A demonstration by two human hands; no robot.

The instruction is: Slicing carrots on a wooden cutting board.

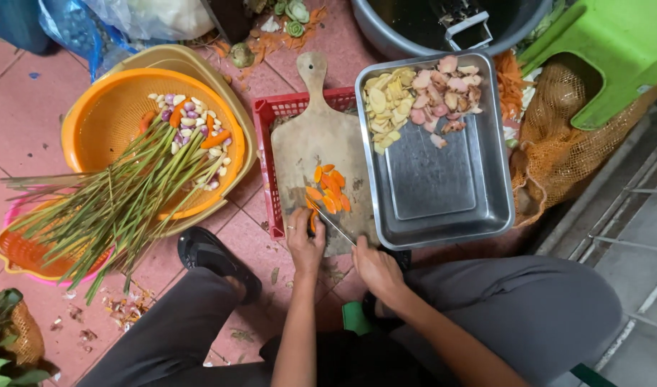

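A wooden cutting board (315, 136) lies on a red plastic crate (271, 165). Orange slices (329, 190) are piled on its near half. My left hand (304, 239) presses an orange root piece (313, 221) against the board's near edge. My right hand (372, 267) grips a knife (336, 226) whose blade runs toward the root beside my left fingers. A steel tray (443, 186) right of the board holds pale yellow and pink slices at its far end.
An orange colander (106, 122) at left holds lemongrass stalks (121, 201), shallots and garlic. A grey basin (393, 36), a green stool (615, 50) and a net sack (565, 150) stand at the far right. Peelings litter the tiled floor.
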